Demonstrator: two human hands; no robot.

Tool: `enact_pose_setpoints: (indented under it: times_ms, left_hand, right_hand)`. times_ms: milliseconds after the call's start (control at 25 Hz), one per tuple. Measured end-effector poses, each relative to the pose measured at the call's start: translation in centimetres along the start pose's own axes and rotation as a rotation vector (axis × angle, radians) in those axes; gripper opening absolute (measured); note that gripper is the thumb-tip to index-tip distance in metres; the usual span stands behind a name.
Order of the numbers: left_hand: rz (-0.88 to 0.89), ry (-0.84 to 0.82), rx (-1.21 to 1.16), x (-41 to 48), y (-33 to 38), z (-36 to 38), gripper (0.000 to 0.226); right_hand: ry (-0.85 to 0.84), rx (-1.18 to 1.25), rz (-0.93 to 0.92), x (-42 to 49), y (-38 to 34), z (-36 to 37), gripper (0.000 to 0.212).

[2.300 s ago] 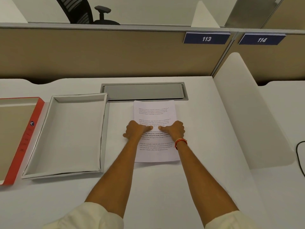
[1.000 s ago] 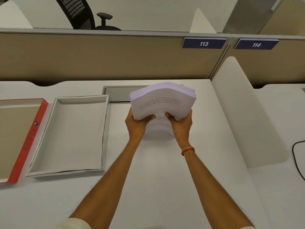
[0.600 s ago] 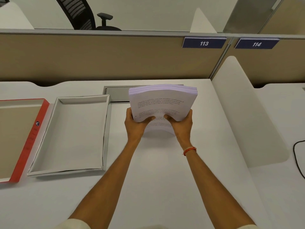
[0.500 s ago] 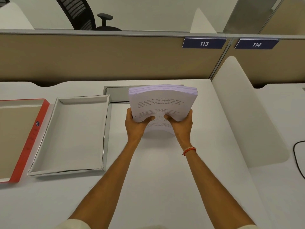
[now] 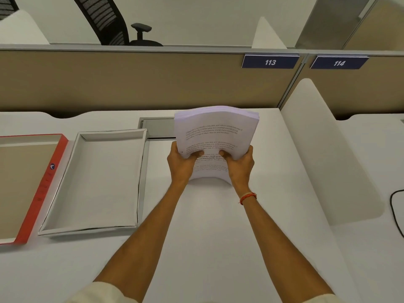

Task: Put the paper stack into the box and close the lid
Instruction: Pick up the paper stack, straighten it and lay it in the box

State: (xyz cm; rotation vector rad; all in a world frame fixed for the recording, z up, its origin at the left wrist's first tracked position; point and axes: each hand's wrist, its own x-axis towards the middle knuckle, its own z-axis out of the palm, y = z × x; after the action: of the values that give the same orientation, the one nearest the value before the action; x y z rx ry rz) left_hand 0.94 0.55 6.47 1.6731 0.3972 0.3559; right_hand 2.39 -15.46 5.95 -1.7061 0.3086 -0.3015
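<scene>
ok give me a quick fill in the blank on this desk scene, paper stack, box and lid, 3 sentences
1. The paper stack is gripped by ____ hands, the left hand and the right hand.
2. The white box on the desk holds ____.
3. The lid with the red rim lies to the ____ of the box.

Missing words: both; nothing; left

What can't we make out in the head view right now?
- Paper stack print: too small to read.
- Its underside and the fingers beneath: hidden by the sheets.
- Red lid: cut off by the left edge.
- Black cable: runs off the right edge.
</scene>
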Motion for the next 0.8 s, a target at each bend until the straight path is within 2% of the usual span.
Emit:
enact_pose_setpoints:
  times_ms: [160,360,520,800]
  left_hand:
    - [-0.056,-0.007,0.122,0.9,1.2,-0.7,0.056]
    - [-0.207,-0.039,0.335,1.6,1.9,-1.4,0.056]
    - [-0.237,-0.096,0.398,1.1,2.0,-2.4,0.051]
    - [-0.229,-0.046,0.45,0.7,2.3,-5.5,0.055]
  right_hand:
    - [-0.032,-0.155,0.078,0.7,-1.6,0.1,0.062]
    - [-0.119,-0.41,0.17,1.3,-2.4,0.1,0.065]
    - [-0.211,-0.44,0.231,0.7,-1.9,0.2,0.064]
    - [-0.28,-0.4,0.222,-1.6,-2.8,2.5,0.062]
